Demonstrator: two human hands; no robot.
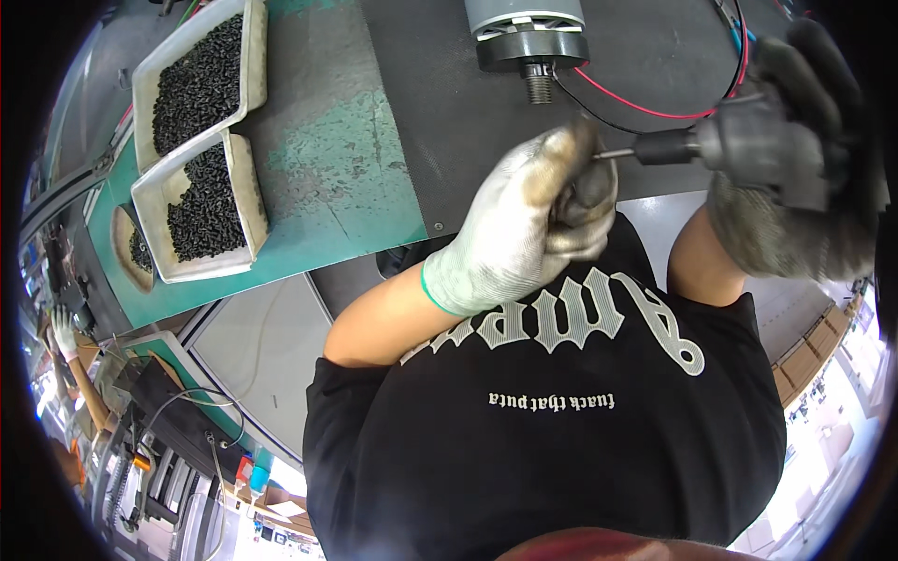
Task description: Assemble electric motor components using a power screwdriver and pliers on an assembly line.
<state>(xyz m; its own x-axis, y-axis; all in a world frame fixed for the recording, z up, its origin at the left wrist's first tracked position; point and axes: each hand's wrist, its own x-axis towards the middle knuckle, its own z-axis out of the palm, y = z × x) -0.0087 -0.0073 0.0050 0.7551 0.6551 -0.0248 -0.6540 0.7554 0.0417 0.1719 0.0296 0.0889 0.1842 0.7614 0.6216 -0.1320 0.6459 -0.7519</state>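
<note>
My left hand (524, 210), in a white glove with dirty fingertips, is closed in a pinch in front of my chest. What its fingers hold is hidden. My right hand (790, 220), in a grey, soiled glove, is wrapped round a dark power screwdriver (758, 150), blurred by motion. The screwdriver's thin bit (615, 153) points left and meets the left fingertips. Just beyond the left hand, on the dark mat, lies a grey cylindrical motor (527, 23) with a black collar and a threaded shaft pointing toward me.
Two whitish bins of small black parts (198, 89) (208, 210) stand on the worn green bench top (327, 168) at left, beside a small dish (131, 251). Red and black wires (645, 110) curve across the dark mat (421, 84). Another person's gloved hand (64, 332) shows at far left.
</note>
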